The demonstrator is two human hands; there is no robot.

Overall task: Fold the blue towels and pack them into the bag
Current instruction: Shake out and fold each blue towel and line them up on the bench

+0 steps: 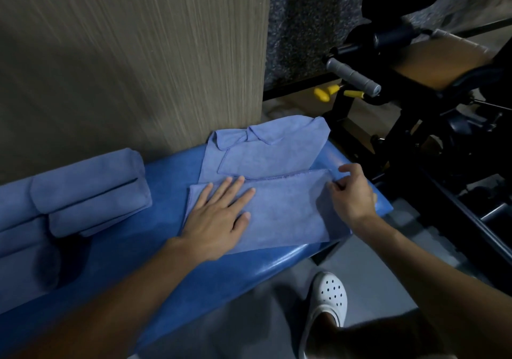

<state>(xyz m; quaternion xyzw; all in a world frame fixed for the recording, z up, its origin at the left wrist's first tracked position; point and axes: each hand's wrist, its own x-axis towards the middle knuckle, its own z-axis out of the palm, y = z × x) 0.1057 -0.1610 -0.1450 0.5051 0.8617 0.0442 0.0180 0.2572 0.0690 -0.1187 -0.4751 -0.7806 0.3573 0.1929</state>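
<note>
Pinch grip: right hand point(350, 195) curls fingers on right edge of half-folded towel point(282, 211), centre right of frame. Left hand point(219, 220) lies flat, fingers straight, pressing same towel onto blue padded bench point(155, 261). Just beyond, second towel point(266, 150) lies loose, far edge crumpled, touching first. Centre left: folded towels point(88, 189) stacked together. Upper right: black exercise machine point(415, 109). Bag not in view. Judgement: folding about midway; some done, one in hand, one waiting, all packing left.

Left grip point(216, 220), right grip point(352, 196), forearms point(133, 283) bare; white clog point(331, 300) — round holes over the toe
</note>
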